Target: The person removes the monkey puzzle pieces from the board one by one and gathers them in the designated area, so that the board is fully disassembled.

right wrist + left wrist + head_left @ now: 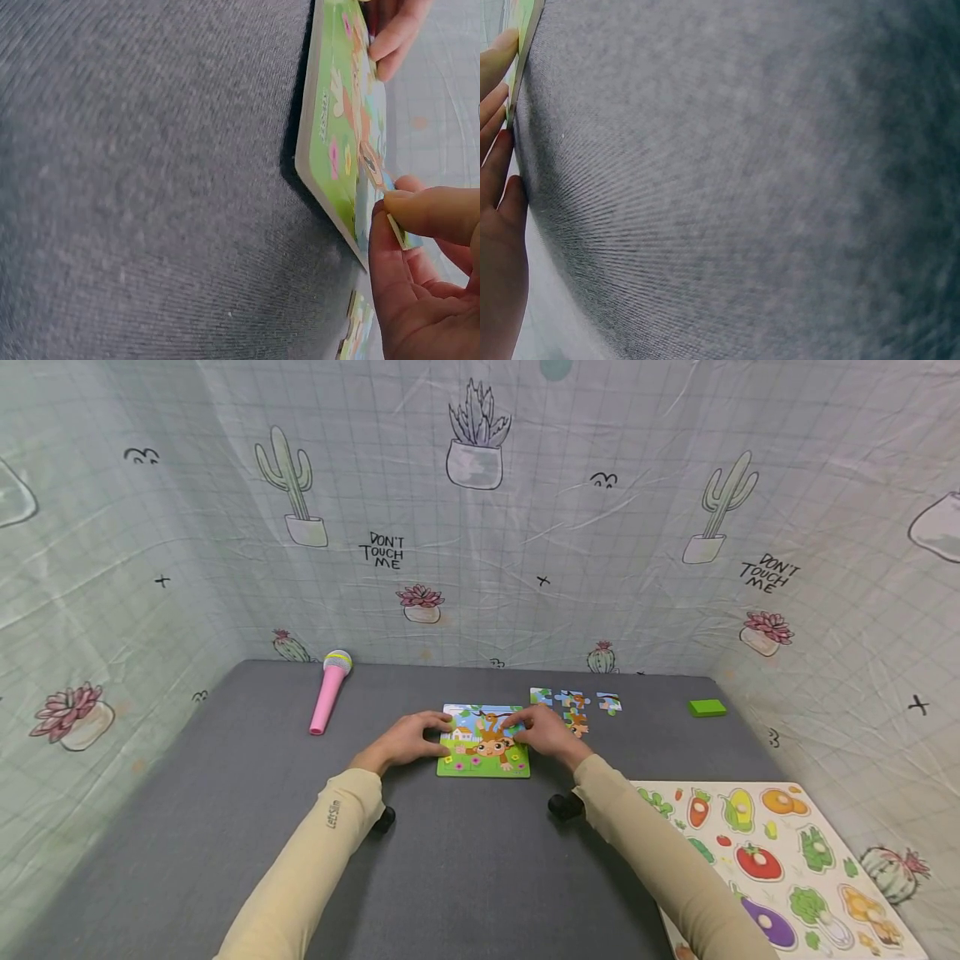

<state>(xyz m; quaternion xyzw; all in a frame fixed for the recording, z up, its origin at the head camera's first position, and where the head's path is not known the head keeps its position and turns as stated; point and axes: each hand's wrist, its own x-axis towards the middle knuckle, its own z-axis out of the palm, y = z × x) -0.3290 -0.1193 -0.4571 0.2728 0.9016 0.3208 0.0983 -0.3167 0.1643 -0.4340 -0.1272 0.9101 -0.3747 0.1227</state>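
Observation:
A small jigsaw board (483,767) with a cartoon monkey, a house and flowers lies on the grey table. My left hand (405,739) rests at its left edge, thumb low and fingers higher up, the fingers fairly straight in the left wrist view. Over the board's right side, my right hand (551,733) pinches a puzzle piece (403,231) between thumb and fingers. That piece is tilted above the board in the right wrist view, overlapping the monkey's picture. Several loose puzzle pieces (573,700) lie just beyond the right hand.
A pink toy microphone (327,696) lies at the back left. At the back right is a green block (707,708). A white vegetable picture board (757,822) covers the front right, partly under my right forearm. A patterned cloth (480,568) hangs behind the table.

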